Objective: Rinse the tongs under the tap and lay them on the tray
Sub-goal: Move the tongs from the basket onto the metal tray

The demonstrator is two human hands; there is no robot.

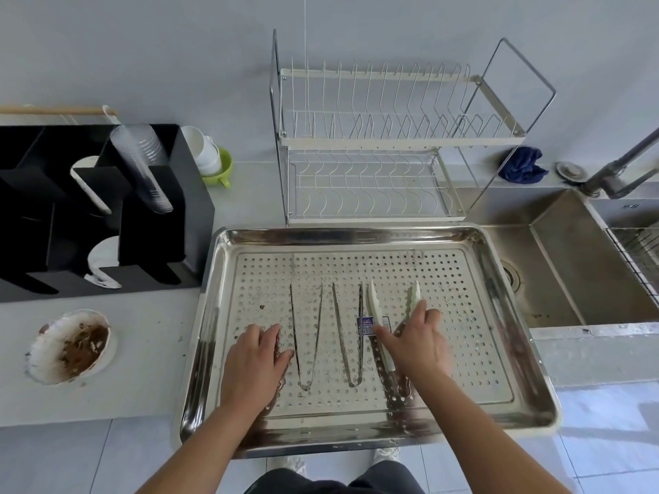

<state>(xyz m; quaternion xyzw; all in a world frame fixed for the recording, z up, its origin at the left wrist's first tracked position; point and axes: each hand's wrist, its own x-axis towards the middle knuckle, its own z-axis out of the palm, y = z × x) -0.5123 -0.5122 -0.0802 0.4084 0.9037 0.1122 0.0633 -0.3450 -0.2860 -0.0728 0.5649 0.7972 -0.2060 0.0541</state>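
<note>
Looks close to done. Can count three sets lying side by side on the steel tray [356, 235] on the bench: two thin metal tongs [305, 386] and the white-tipped tongs [372, 308]. Right hand [417, 344] over the white-tipped tongs, fingers straight and spread, touching both arms, not wrapped round. Left hand [255, 358] flat on the tray, fingers straight, just beside the thin ones. Cannot tell wet from dry. Probably little left but lifting the hands away.

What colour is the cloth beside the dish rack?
The cloth is dark blue; head view.
</note>
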